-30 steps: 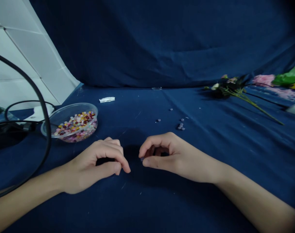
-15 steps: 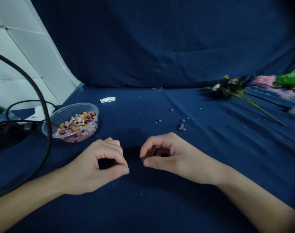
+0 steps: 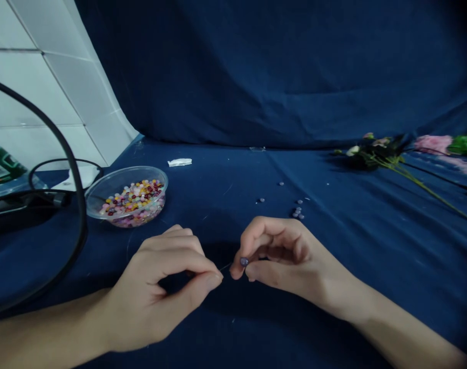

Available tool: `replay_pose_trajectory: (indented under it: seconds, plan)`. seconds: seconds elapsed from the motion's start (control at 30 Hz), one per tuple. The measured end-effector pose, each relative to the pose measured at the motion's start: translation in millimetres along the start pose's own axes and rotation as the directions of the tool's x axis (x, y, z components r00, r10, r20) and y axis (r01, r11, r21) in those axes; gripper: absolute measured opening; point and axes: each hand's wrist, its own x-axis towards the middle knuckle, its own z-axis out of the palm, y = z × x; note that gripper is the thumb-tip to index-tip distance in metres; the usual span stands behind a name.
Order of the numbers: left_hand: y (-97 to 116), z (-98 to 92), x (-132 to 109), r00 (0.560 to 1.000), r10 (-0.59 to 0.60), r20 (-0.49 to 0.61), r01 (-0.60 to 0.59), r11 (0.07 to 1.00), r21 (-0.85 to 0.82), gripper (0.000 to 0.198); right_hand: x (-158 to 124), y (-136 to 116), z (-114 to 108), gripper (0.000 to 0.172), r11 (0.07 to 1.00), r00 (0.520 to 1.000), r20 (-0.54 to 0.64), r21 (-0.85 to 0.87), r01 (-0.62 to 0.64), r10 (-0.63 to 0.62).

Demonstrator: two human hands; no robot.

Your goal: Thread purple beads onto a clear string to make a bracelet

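Observation:
Thumb and forefinger of my left hand (image 3: 171, 287) are pinched on a thin clear thread (image 3: 225, 267), whose end pokes out toward the right. Across from it, my right hand (image 3: 287, 256) holds a small purple bead (image 3: 244, 261) between thumb and fingertips. The bead is close to the thread's tip; whether they touch I cannot tell. Beyond my right hand, several loose purple beads (image 3: 298, 212) lie on the blue cloth. A clear plastic bowl (image 3: 98, 209) of mixed coloured beads (image 3: 135, 197) stands past my left hand.
A black cable (image 3: 77, 174) loops along the left side, near a green-labelled bottle (image 3: 2, 166). A white paper scrap (image 3: 179, 162) lies behind the bowl. Artificial flowers (image 3: 371, 154) with a long stem rest at the right. Blue cloth (image 3: 233, 102) hangs at the back.
The view has shifted a little. My right fingers have turned so the purple bead shows more openly, and the thread's end now shows past my left fingertips, close to the bead.

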Motion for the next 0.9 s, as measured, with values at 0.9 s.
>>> replay_pose_trajectory:
  seconds: [0.9]
  plan:
    - [-8, -1.6, -4, 0.997, -0.023, 0.067, 0.023, 1.0, -0.002, 0.025, -1, 12, 0, 0.013, 0.999, 0.998, -0.056, -0.027, -0.025, 0.023]
